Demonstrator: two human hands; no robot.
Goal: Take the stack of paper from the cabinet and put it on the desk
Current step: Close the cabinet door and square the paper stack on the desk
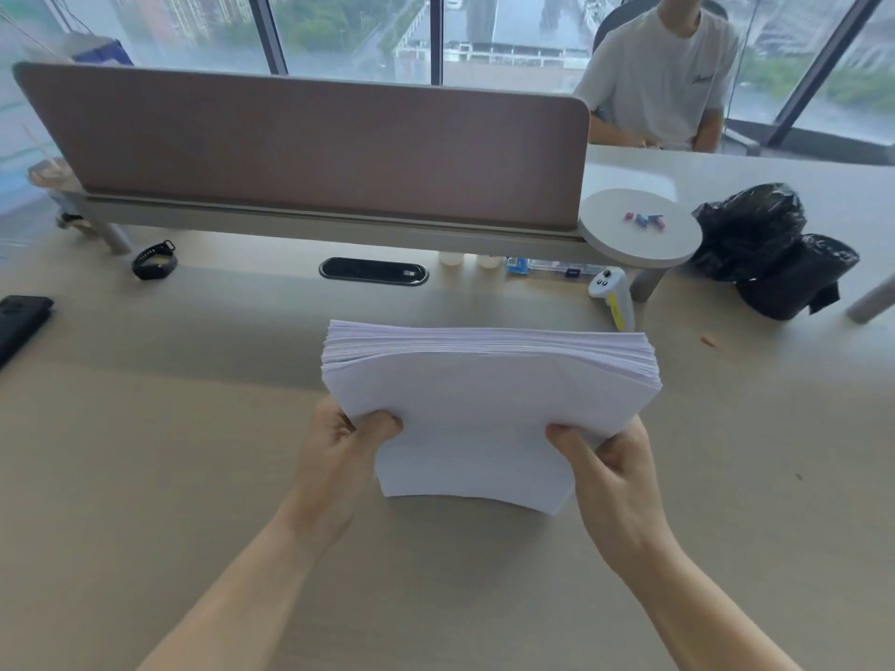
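- The left hand pinches the near left corner of the stack of paper, thumb pressed on the top sheet and the other fingers curled out of sight underneath.
- The right hand does the same at the near right corner, thumb on top, the rest tucked below; a grip on both sides probably keeps so thick a pile from sliding apart.
- The stack is above the middle of the desk, its far edge fanned and slightly bowed. Whether its underside already touches the wood, I cannot tell.
- Judging from this, the paper is out of the cabinet and the remaining step is to lower it flat and let go.
- The patch of desk under and around the stack is bare, which makes it a sensible landing spot.
- Farther off lie a black wristband at left, a white handheld controller just beyond the stack's far right corner, and a black plastic bag at right, all apart from the paper.
- Behind the pink divider screen another person sits by the window.
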